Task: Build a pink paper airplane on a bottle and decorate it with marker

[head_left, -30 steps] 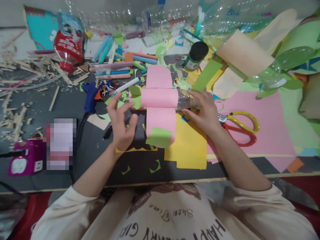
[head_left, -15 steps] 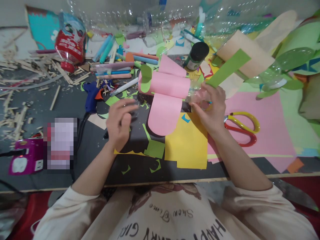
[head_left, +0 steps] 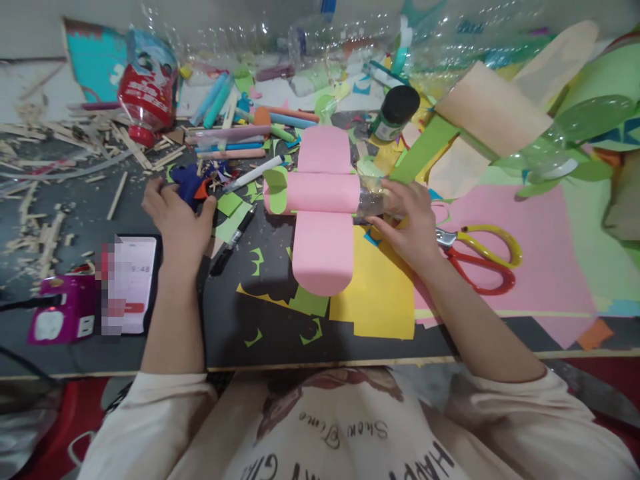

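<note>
A clear plastic bottle wrapped in pink paper [head_left: 324,193] lies sideways before me. Two rounded pink wings [head_left: 323,257] stick out from it, one toward me and one away, and a green paper piece [head_left: 277,189] sits at its left end. My right hand [head_left: 413,223] is closed on the bare clear end of the bottle. At the left, my left hand [head_left: 181,217] has its fingers spread over a blue hot glue gun [head_left: 186,181], partly covering it; a firm grip does not show.
Scissors with yellow and red handles [head_left: 483,260] lie on pink paper [head_left: 540,247] at the right. A black marker [head_left: 234,241], yellow paper [head_left: 373,287] and green scraps are near the front. A phone [head_left: 137,283], a purple power adapter [head_left: 60,310] and wood sticks [head_left: 45,227] lie left.
My left hand has moved left from beside the bottle to the glue gun. The pink-wrapped bottle has turned and shifted slightly left, with my right hand still on its clear end.
</note>
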The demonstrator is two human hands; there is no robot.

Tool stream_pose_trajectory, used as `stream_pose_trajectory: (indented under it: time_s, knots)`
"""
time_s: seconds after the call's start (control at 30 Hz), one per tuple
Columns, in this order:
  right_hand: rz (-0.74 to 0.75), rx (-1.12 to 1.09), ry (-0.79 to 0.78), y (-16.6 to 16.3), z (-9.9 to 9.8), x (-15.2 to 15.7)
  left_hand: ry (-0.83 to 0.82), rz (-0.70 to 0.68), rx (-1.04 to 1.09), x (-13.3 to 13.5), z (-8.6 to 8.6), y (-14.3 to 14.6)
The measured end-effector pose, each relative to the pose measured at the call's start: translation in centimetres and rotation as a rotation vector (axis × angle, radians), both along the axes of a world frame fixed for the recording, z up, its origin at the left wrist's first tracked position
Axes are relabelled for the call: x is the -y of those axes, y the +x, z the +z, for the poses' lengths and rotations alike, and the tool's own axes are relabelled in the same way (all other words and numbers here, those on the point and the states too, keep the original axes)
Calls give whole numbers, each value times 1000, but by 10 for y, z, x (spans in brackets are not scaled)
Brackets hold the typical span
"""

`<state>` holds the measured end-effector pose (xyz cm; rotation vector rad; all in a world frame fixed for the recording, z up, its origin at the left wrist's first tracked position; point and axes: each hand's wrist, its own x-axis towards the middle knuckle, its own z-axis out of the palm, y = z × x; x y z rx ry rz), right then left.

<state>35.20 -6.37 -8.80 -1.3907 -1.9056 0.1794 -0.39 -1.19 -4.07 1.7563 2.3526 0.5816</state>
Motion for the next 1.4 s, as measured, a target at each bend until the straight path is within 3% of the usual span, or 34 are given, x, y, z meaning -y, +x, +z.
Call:
stream_pose_trajectory:
  time_s: [0.33,0.47,0.57,0.63,0.7,0.8,0.9,0.97,1.17,1.4]
  knots:
    - [9,55,64,-1,1,-2,28,33,14,-3,-5,-1]
    - [15,29,23,0,2,-1,123,88,106,-8,-6,-6]
    - [28,-4,-25,1,1,-1,281,120,180,-9,-5,-8]
    - [32,-22,-53,1,1,-2,424,51,208,-3,-6,-3]
    - [26,-28,-74,1,1,-3,591,-107,240,8,-10,7]
    - [23,-24,-82,2,3,-3,678,-330,238,28,-17,27]
    - [36,8,-75,1,5,-3,560,-437,236,44,-18,43]
    - [43,45,-72,0,5,-2,492,-437,206,48,-15,49]
    - [58,84,-38,-2,6,-1,525,-457,-36,49,-12,52]
    - [40,76,-82,-3,6,-1,387,-452,-12,52,-11,55]
